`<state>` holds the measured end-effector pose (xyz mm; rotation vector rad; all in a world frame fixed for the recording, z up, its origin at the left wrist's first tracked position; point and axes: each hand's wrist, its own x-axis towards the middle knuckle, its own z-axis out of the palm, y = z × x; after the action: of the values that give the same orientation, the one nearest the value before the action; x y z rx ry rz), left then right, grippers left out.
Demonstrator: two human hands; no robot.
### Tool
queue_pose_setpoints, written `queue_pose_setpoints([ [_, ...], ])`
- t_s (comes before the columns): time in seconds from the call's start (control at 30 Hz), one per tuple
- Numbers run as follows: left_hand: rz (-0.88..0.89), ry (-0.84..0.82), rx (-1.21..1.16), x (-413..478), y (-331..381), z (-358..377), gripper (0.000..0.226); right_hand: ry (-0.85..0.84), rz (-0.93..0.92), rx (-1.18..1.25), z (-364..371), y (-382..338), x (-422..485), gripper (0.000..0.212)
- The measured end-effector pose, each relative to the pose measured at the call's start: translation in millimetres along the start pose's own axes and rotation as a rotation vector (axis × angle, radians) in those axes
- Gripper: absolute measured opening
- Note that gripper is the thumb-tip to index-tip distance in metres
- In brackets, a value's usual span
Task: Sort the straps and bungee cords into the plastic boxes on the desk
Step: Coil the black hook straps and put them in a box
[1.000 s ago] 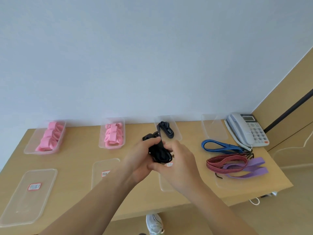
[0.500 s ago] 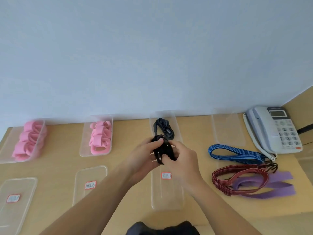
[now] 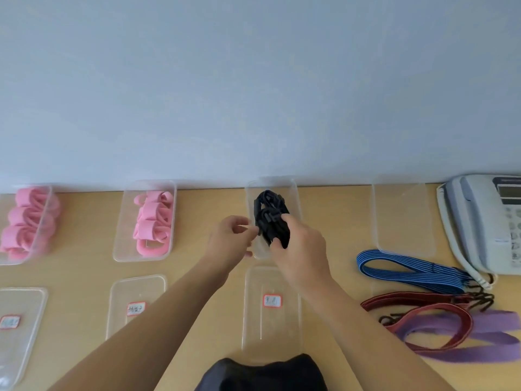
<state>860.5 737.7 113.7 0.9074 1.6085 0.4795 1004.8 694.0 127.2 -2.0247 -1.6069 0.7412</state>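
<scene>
My right hand (image 3: 301, 249) grips a folded black strap (image 3: 272, 232) just above the clear box (image 3: 294, 193) at the back middle of the desk. Another black strap (image 3: 267, 197) lies inside that box. My left hand (image 3: 229, 241) is beside it, thumb and forefinger pinching the held strap's left edge. A blue bungee cord (image 3: 400, 270), a red bungee cord (image 3: 423, 299) and a purple strap (image 3: 493, 334) lie loose on the desk at the right.
Two boxes hold pink straps (image 3: 146, 221) (image 3: 28, 224) at the back left. An empty clear box (image 3: 403, 218) stands back right beside a telephone (image 3: 485, 221). Labelled clear lids (image 3: 272, 328) (image 3: 135, 300) (image 3: 17, 328) lie along the front. A wall runs behind the desk.
Both hands carried the folded black strap away from me to over the back middle box. My left hand has slid off the bundle to its left edge.
</scene>
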Motion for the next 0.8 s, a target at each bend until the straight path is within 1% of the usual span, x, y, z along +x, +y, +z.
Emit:
queue_pose_setpoints([
  [0.13, 0.005, 0.03, -0.021, 7, -2, 4, 0.01, -0.081, -0.026, -0.022, 4, 3, 5, 0.042],
  [0.2, 0.017, 0.053, -0.006, 8, -2, 4, 0.008, -0.146, -0.018, -0.048, 1, 4, 11, 0.043],
  [0.27, 0.043, 0.075, 0.036, 10, -4, 4, 0.009, -0.228, -0.01, -0.123, -3, 3, 18, 0.038],
  [0.33, 0.071, 0.106, 0.071, 11, -7, 5, 0.01, -0.299, -0.019, -0.247, -5, -1, 23, 0.027],
  [0.4, 0.113, 0.124, 0.111, 11, -8, 6, 0.017, -0.308, -0.035, -0.379, -4, -6, 23, 0.024],
  [0.43, 0.154, 0.135, 0.155, 9, -9, 8, 0.027, -0.294, -0.041, -0.425, -3, -8, 23, 0.025],
  [0.47, 0.234, 0.163, 0.219, 7, -10, 9, 0.039, -0.282, -0.04, -0.443, -2, -10, 22, 0.022],
  [0.5, 0.367, 0.203, 0.307, 7, -13, 9, 0.049, -0.273, -0.035, -0.439, -1, -11, 23, 0.017],
  [0.53, 0.528, 0.242, 0.421, 8, -15, 9, 0.052, -0.262, -0.029, -0.432, 0, -11, 23, 0.014],
  [0.57, 0.693, 0.27, 0.541, 10, -18, 9, 0.047, -0.251, -0.026, -0.428, 1, -10, 24, 0.013],
  [0.6, 0.836, 0.303, 0.644, 13, -21, 8, 0.038, -0.242, -0.024, -0.425, 2, -10, 24, 0.012],
  [0.63, 0.945, 0.339, 0.718, 18, -23, 8, 0.029, -0.224, -0.023, -0.418, 2, -8, 23, 0.011],
  [0.67, 1.007, 0.366, 0.759, 21, -23, 9, 0.025, -0.202, -0.023, -0.411, 3, -6, 23, 0.009],
  [0.7, 1.024, 0.376, 0.782, 23, -22, 10, 0.025, -0.191, -0.02, -0.41, 4, -4, 22, 0.008],
  [0.8, 1.001, 0.412, 0.906, 30, -12, 13, 0.02, -0.174, -0.011, -0.429, 10, 1, 22, 0.017],
])
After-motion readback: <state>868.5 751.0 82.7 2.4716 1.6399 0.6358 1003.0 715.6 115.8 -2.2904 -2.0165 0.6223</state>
